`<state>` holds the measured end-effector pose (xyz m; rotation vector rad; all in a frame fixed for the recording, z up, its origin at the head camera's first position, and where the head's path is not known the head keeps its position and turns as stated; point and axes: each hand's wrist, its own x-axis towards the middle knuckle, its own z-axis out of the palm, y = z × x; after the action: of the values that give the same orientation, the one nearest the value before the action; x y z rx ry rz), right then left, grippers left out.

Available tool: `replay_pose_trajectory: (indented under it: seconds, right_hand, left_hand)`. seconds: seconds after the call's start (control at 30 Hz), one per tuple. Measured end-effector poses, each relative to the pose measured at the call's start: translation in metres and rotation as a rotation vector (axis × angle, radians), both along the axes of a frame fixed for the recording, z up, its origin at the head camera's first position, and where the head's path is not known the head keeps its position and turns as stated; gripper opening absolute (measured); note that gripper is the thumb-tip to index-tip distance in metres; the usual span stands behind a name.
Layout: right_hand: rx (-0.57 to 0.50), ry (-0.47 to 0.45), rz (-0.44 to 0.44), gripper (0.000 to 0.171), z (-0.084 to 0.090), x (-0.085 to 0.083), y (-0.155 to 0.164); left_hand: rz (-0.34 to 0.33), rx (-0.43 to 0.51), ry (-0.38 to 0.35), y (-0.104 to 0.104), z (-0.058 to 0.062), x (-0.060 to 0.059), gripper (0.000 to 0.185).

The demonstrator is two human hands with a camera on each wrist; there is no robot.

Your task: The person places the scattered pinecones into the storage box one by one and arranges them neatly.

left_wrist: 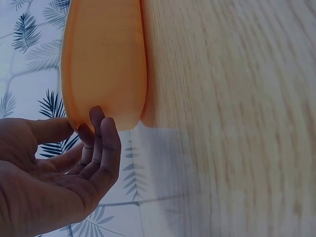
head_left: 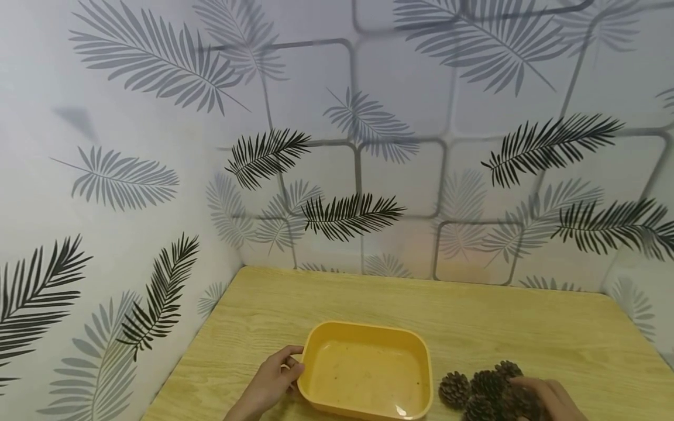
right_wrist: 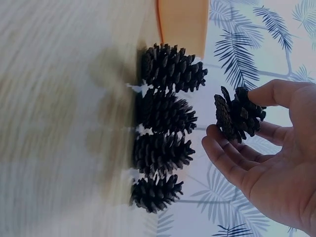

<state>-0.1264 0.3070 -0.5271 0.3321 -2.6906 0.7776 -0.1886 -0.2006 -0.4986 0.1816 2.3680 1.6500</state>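
A yellow plastic tub [head_left: 363, 374] with rounded corners stands on the table, its floor bare but for a few dark specks. At its left end my left hand [head_left: 270, 379] grips the rim; in the left wrist view the thumb lies at the edge and the curled fingers [left_wrist: 111, 143] are against the outer wall. My right hand [right_wrist: 291, 170] pinches a dark brown pine cone [right_wrist: 239, 116] between thumb and fingers, held up off the table. Beside it, several more pine cones [right_wrist: 168, 111] stand on the wood in a close cluster, right of the tub.
The light wood-grain table [head_left: 263, 298] runs back to a wall [head_left: 400, 175] with a leaf pattern. Another patterned wall [head_left: 131, 245] borders the table's left side. The nearest standing pine cone [head_left: 454, 390] is close to the tub's right wall.
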Motion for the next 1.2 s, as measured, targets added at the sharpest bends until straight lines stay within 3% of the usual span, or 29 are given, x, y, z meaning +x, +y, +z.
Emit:
replay_pose_trajectory:
  seconds: [0.2,0.4,0.63,0.77,0.93,1.03,1.2]
  right_hand:
    - [-0.028,0.009,0.000,0.045,0.015,-0.001,-0.013]
    - [-0.065,0.050,0.038,0.053,0.031,-0.010,-0.028]
    - [-0.105,0.031,0.058,0.050,0.042,-0.015,-0.040]
    - [-0.109,0.081,0.103,0.052,0.049,-0.021,-0.048]
    - [-0.103,0.095,0.130,0.052,0.059,-0.029,-0.058]
    - [-0.126,0.057,0.141,0.051,0.064,-0.033,-0.064]
    - [-0.150,-0.002,0.178,0.050,0.073,-0.039,-0.075]
  left_hand:
    - [-0.009,-0.002,0.011,0.000,-0.001,0.000,0.047]
    - [-0.011,0.002,0.012,-0.003,-0.003,-0.001,0.048]
    - [-0.029,-0.001,0.027,-0.004,-0.002,-0.002,0.053]
    - [-0.047,0.019,0.039,-0.008,-0.009,-0.005,0.054]
    - [-0.050,-0.055,0.002,-0.018,-0.025,-0.018,0.057]
    - [-0.045,-0.039,0.004,-0.016,-0.022,-0.017,0.055]
    - [-0.014,0.019,0.012,-0.008,-0.005,-0.004,0.045]
